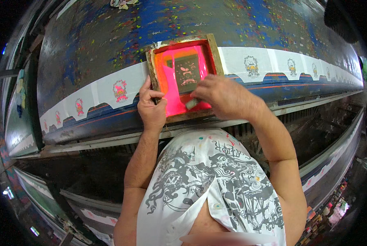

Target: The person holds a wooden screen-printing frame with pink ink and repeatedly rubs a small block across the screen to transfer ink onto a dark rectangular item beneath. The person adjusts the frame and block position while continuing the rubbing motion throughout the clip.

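A wooden screen frame (pixel 211 49) lies over a white fabric strip (pixel 269 63) on the long table. Inside it, pink ink (pixel 171 100) with some orange surrounds a dark stencil panel (pixel 186 71) bearing a small design. My left hand (pixel 152 100) grips the frame's left side, fingers bent round it. My right hand (pixel 220 98) is closed on a squeegee (pixel 191 102) near the lower right inside the screen, its fingers partly hiding it. Pink-and-grey emblems (pixel 120 90) show on the fabric left of the frame; mostly grey ones (pixel 252 66) show to the right.
The paint-spattered table (pixel 93 37) stretches beyond the frame, with a rag (pixel 122 3) at its far edge. A metal rail (pixel 273 108) runs along the near edge. Parallel tables (pixel 28 119) with white strips stand at left and behind. Colourful clutter (pixel 337 209) sits at lower right.
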Available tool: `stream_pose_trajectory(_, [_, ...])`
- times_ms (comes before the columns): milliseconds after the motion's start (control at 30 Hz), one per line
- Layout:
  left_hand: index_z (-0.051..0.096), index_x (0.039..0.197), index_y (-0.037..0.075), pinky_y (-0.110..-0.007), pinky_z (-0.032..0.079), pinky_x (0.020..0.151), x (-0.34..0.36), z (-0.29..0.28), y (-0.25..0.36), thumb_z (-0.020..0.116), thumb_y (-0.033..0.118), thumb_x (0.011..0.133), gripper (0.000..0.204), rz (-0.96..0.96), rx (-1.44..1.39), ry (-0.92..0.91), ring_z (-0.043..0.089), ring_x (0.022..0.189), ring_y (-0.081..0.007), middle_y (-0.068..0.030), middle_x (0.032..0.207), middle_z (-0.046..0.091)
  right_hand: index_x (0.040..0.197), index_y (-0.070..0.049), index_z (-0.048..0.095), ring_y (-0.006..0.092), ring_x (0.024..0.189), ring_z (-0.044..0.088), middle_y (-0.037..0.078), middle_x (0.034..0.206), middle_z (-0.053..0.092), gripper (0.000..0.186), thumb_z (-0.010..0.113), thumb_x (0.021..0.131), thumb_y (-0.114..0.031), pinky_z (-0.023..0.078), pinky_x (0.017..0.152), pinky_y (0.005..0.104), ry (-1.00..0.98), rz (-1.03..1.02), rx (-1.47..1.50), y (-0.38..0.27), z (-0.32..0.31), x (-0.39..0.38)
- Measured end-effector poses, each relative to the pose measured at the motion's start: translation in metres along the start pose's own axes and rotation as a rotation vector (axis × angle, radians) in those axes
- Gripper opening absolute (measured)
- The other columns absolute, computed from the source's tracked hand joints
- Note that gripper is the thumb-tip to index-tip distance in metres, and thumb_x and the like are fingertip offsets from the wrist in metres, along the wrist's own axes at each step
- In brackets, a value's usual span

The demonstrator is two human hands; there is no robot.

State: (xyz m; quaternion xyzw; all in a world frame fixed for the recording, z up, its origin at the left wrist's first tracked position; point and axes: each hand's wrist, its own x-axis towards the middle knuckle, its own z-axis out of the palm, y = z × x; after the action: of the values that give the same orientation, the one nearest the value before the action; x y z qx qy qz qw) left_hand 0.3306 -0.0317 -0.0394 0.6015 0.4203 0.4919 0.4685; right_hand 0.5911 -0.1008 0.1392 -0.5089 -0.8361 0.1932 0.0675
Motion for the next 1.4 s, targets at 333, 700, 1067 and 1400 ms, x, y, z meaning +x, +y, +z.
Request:
stream_pose_trajectory(333, [0.075,0.09,0.007,-0.045,0.043,0.133,-0.001,0.003,0.007,0.078,-0.01,0.086,0.017,0.022,0.083,0.007,0.056,0.163,-0.039,-0.032,0.173,0.058,0.131,-0.004,0.079,0.0448,0.125,0.072,0.02,0.126,0.078,0.042,0.075,0.089,-0.003,0.061,0.11,0.0545,0.302,0.089,-0.17,0.073,-0.005,0.087])
stream_pose_trajectory(700, [0.077,0.092,0.006,-0.048,0.043,0.132,0.0,0.003,0.009,0.08,-0.007,0.088,0.013,0.052,0.15,-0.003,0.057,0.162,-0.0414,-0.0334,0.172,0.059,0.131,-0.007,0.081,0.0337,0.116,0.074,0.011,0.124,0.076,0.038,0.074,0.094,-0.014,0.059,0.102,0.0479,0.377,0.02,-0.258,0.001,0.06,0.021])
stream_pose_trajectory(1067, [0.078,0.132,0.003,-0.05,0.041,0.137,-0.001,0.005,0.008,0.08,-0.012,0.09,0.045,-0.023,-0.012,0.033,0.05,0.168,-0.0419,-0.0318,0.176,0.054,0.134,-0.009,0.08,0.0324,0.125,0.072,0.009,0.131,0.076,0.045,0.078,0.09,-0.018,0.058,0.109,0.0484,0.267,0.094,-0.099,-0.048,0.072,-0.025])
stream_pose_trajectory(1400, [0.082,0.136,0.005,-0.05,0.044,0.133,-0.002,0.002,0.016,0.079,-0.009,0.087,0.051,0.111,0.28,-0.027,0.057,0.159,-0.0437,-0.0285,0.171,0.059,0.138,-0.007,0.08,0.0437,0.148,0.063,0.018,0.151,0.072,0.043,0.09,0.098,-0.018,0.047,0.126,0.0559,0.642,0.374,0.124,-0.043,0.084,-0.064])
